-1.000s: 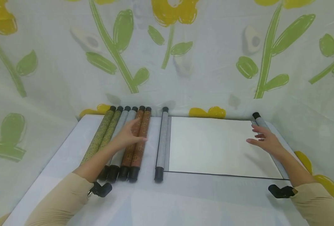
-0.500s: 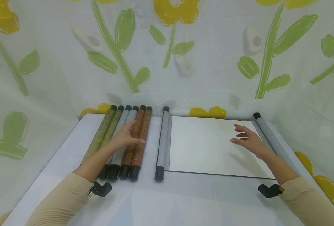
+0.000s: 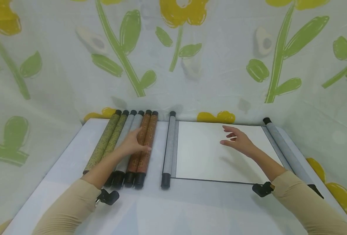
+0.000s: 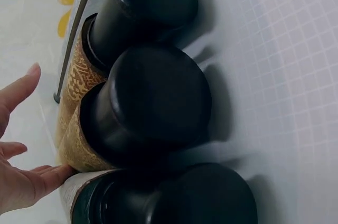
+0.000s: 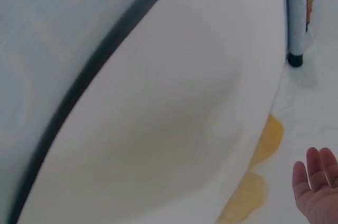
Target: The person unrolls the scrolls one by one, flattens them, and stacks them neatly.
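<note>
An unrolled scroll with a blank white sheet (image 3: pixel 200 153) lies flat, its grey left roller (image 3: pixel 169 147) and grey right roller (image 3: pixel 288 148) at the two ends. My right hand (image 3: pixel 239 142) hovers over the sheet with fingers spread, casting a shadow on it. My left hand (image 3: pixel 130 143) lies over the row of rolled scrolls, thumb and fingers apart; in the left wrist view its fingers touch the scrolls near their black end caps (image 4: pixel 158 97). The brown patterned scrolls (image 3: pixel 145 147) are nearest its thumb, beside grey ones (image 3: pixel 129 130) and green speckled ones (image 3: pixel 103 143).
A white table (image 3: pixel 191 209) carries everything. Behind it hangs a cloth (image 3: pixel 220 65) printed with yellow flowers and green leaves. A narrow strip of table separates the brown scrolls from the unrolled one. Black wrist mounts (image 3: pixel 109 197) sit at both sleeves.
My right hand has moved left, from beside the right roller to above the middle of the white sheet. The left hand has stayed nearly still over the rolled scrolls.
</note>
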{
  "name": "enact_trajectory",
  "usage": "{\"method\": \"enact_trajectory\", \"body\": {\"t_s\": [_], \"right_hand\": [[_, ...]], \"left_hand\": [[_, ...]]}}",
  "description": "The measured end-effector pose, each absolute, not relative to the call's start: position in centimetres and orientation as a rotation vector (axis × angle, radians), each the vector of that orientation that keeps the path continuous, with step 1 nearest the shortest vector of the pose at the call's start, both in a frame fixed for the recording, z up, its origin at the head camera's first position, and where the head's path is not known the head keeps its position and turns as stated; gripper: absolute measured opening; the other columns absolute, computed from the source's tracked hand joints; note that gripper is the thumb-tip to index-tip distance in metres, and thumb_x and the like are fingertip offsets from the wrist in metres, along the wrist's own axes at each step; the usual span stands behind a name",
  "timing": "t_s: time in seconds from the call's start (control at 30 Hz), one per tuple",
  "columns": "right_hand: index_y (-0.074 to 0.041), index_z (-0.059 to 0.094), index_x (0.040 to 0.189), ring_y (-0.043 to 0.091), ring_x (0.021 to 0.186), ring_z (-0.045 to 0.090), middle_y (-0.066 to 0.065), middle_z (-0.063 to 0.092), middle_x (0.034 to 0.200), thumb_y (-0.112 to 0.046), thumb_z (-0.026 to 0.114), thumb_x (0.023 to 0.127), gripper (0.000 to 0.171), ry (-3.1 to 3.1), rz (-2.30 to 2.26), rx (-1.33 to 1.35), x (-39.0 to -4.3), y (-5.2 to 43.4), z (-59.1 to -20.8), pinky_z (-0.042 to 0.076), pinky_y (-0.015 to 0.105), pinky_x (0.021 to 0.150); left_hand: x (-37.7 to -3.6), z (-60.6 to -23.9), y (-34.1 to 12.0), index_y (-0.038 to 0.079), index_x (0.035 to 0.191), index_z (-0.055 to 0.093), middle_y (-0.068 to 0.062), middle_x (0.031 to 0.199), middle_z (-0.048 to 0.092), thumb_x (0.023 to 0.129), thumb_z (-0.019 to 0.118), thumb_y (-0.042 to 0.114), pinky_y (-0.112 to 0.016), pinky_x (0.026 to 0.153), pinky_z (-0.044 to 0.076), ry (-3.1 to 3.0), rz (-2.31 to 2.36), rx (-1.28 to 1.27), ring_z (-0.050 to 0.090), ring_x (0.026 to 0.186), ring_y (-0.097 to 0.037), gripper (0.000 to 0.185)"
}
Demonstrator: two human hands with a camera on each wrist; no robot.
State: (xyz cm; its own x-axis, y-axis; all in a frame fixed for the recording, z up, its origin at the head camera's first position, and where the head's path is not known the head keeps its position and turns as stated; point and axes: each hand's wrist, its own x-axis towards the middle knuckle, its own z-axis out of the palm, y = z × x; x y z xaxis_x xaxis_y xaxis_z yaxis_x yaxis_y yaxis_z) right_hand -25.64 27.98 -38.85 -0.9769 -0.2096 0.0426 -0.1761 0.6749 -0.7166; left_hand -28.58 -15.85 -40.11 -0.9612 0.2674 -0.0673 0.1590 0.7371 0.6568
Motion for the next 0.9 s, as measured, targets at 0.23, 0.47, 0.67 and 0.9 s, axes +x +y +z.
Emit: {"method": "enact_trajectory", "body": {"t_s": [0.23,0.47,0.67,0.9], "right_hand": [[-0.007,0.037,0.144,0.036,0.118,0.049,0.020,0.044,0.140,-0.027,0.069,0.086,0.070,2.842,-1.217,-0.465,-26.3,24.5,-38.2,0.041,0.051,0.099],[-0.008,0.039,0.142,0.035,0.115,0.051,0.017,0.046,0.140,-0.021,0.072,0.084,0.069,2.789,-1.273,-0.656,-26.6,20.6,-37.4,0.042,0.049,0.098],[-0.007,0.040,0.141,0.032,0.114,0.052,0.015,0.046,0.139,-0.020,0.072,0.084,0.068,2.741,-1.295,-0.737,-26.6,17.4,-36.7,0.043,0.048,0.097],[-0.008,0.040,0.142,0.032,0.114,0.053,0.016,0.047,0.138,-0.021,0.071,0.084,0.067,2.707,-1.285,-0.744,-26.7,14.3,-36.6,0.043,0.047,0.098]], "left_hand": [[-28.6,-40.5,-15.8,-0.005,0.148,0.018,-0.032,0.148,0.024,0.073,0.081,0.033,-0.058,0.107,0.025,2.788,0.998,0.298,0.022,0.136,-0.048,0.104],[-28.6,-40.9,-15.9,-0.007,0.146,0.024,-0.028,0.148,0.029,0.073,0.081,0.030,-0.054,0.107,0.028,2.784,0.981,0.324,0.029,0.134,-0.045,0.099],[-28.4,-40.7,-16.0,-0.005,0.146,0.023,-0.028,0.149,0.026,0.073,0.081,0.029,-0.055,0.108,0.026,2.754,0.963,0.308,0.026,0.136,-0.045,0.100],[-29.0,-41.3,-15.8,-0.005,0.146,0.024,-0.029,0.149,0.025,0.072,0.082,0.031,-0.055,0.108,0.025,2.711,0.975,0.306,0.025,0.136,-0.046,0.101]]}}
